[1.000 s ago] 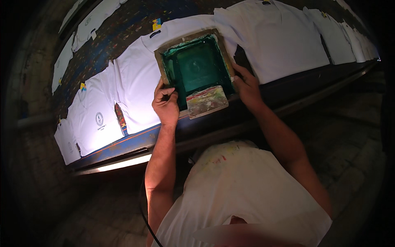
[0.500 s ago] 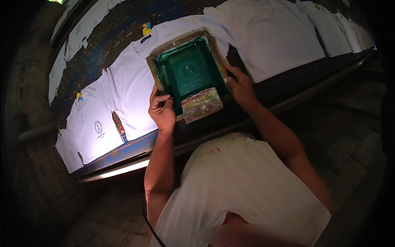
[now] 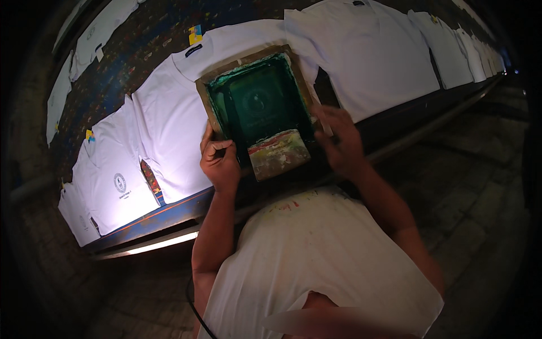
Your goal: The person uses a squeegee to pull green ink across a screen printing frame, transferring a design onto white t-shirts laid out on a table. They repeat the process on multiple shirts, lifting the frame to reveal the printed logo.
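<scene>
Your left hand (image 3: 221, 166) is clamped on the screen (image 3: 257, 93) at its lower left side, thumb at the rim; your right hand (image 3: 343, 141) is at the right side of the screen, blurred, and you cannot tell from this view whether it grips the rim. Screen: square frame, dark green mesh, faint round mark near the middle; it is in front of you at the near edge of the table (image 3: 169, 214), overlapping in view the right part of a blank shirt (image 3: 172, 113); contact between the two cannot be told. Scraper (image 3: 279, 156): flat, smeared red and yellow; it lies at the screen's near end. Left of the blank shirt, a printed shirt (image 3: 116, 183) bears a dark round emblem; right of the screen, a plain shirt (image 3: 372, 62) lies flat, others in a row beyond; your own top (image 3: 327, 248) is pale, paint-spotted.
</scene>
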The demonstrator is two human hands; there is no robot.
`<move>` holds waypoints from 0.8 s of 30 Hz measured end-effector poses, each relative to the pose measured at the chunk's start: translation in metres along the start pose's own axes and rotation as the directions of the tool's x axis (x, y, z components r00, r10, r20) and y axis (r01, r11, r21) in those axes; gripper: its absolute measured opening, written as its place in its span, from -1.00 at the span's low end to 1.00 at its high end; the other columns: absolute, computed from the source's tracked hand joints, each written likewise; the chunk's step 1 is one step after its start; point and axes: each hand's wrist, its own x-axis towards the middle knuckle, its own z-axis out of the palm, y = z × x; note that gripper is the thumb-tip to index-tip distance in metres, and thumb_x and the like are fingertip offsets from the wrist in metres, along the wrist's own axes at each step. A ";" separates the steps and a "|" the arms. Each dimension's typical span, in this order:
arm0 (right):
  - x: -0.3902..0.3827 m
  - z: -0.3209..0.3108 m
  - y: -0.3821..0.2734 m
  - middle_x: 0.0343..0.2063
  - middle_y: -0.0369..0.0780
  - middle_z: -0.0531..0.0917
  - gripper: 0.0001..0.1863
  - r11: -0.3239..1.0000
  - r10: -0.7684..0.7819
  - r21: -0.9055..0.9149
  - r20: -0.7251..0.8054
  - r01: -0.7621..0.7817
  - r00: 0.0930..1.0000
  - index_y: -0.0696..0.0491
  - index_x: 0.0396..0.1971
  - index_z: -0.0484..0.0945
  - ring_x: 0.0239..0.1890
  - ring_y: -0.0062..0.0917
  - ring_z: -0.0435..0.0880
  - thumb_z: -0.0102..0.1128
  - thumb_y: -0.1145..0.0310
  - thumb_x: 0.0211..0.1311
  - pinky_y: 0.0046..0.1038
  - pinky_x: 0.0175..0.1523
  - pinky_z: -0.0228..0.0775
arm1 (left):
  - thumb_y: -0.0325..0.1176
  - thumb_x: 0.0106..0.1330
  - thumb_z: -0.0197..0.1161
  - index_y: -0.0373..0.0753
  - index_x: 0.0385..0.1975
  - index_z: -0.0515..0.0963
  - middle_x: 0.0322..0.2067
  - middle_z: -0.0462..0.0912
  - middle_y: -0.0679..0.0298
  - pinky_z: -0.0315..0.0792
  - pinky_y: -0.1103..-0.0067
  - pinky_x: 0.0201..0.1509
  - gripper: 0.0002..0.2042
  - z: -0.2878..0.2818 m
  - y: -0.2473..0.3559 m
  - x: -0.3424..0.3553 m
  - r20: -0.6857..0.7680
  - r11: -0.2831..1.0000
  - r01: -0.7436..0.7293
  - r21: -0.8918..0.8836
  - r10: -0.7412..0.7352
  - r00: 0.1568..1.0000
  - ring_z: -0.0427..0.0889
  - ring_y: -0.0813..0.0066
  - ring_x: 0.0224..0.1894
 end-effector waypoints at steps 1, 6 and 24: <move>-0.003 0.000 -0.010 0.22 -0.08 0.77 -0.54 0.992 -0.115 0.062 0.097 0.109 0.989 0.04 0.32 0.71 0.28 -0.17 0.75 0.44 0.47 0.45 -0.16 0.40 0.62 | -0.80 0.30 0.38 -0.31 -0.37 0.71 0.57 0.51 -0.20 0.38 0.35 0.61 -0.82 0.000 0.001 0.000 -0.006 1.000 0.006 0.024 -0.006 1.000 0.53 0.08 0.61; 0.004 0.017 -0.037 -0.01 -0.17 0.76 -0.54 0.884 -0.392 -0.120 0.339 0.452 0.855 0.04 0.18 0.79 0.20 -0.22 0.77 0.37 0.37 0.26 -0.12 0.32 0.66 | -0.75 0.32 0.38 -0.34 -0.17 0.78 0.53 0.58 -0.14 0.44 0.28 0.61 -0.81 0.003 0.012 0.000 -0.012 0.990 0.026 0.139 -0.025 1.000 0.55 0.05 0.59; 0.174 0.032 -0.004 0.06 -0.02 0.77 -0.63 0.980 -0.153 -0.005 0.631 0.201 0.761 0.13 0.16 0.74 0.20 0.02 0.74 0.39 0.60 0.37 -0.03 0.33 0.58 | -0.59 0.24 0.51 -0.35 0.36 0.68 0.54 0.56 0.00 0.44 0.06 0.57 -0.40 -0.024 0.094 0.045 0.478 0.562 -0.396 0.726 0.002 0.879 0.55 -0.19 0.48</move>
